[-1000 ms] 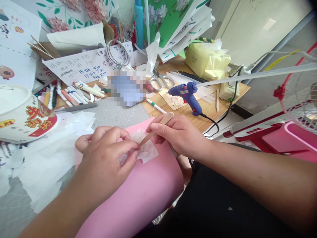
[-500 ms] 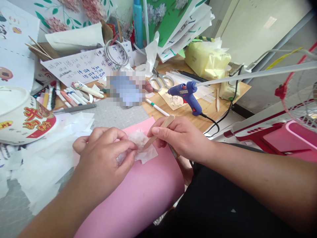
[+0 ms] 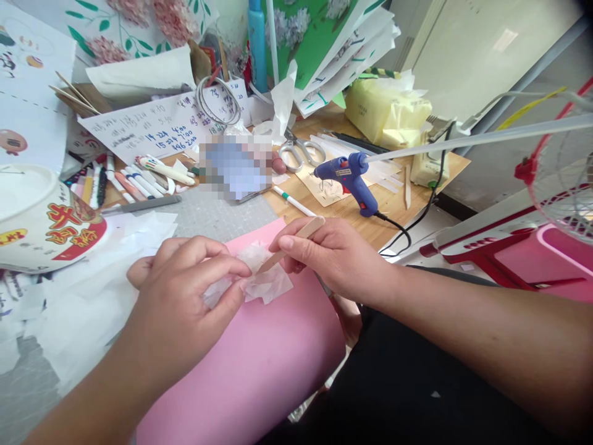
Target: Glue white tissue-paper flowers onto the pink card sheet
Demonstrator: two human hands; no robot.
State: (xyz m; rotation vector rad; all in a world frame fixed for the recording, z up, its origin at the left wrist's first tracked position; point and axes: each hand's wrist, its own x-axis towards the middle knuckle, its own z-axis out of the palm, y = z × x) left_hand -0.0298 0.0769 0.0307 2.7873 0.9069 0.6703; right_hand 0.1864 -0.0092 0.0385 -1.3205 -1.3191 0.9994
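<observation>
My left hand (image 3: 185, 290) pinches a small crumpled piece of white tissue paper (image 3: 266, 281) lying on a pink sheet (image 3: 259, 364) that hangs over the table's front edge. My right hand (image 3: 333, 253) grips a thin wooden stick (image 3: 291, 241) like a pen. The stick's tip rests on the tissue right next to my left fingertips. Both hands are closed.
A blue glue gun (image 3: 354, 179) with a black cord lies on the wooden board behind my right hand, with scissors (image 3: 299, 151) beyond it. Markers (image 3: 139, 176), a printed paper bowl (image 3: 41, 216) and loose white tissue sheets (image 3: 92, 290) lie to the left. A red fan (image 3: 560, 179) stands at right.
Both hands and the tissue have shifted slightly left on the pink sheet. The stick's tip stays on the tissue.
</observation>
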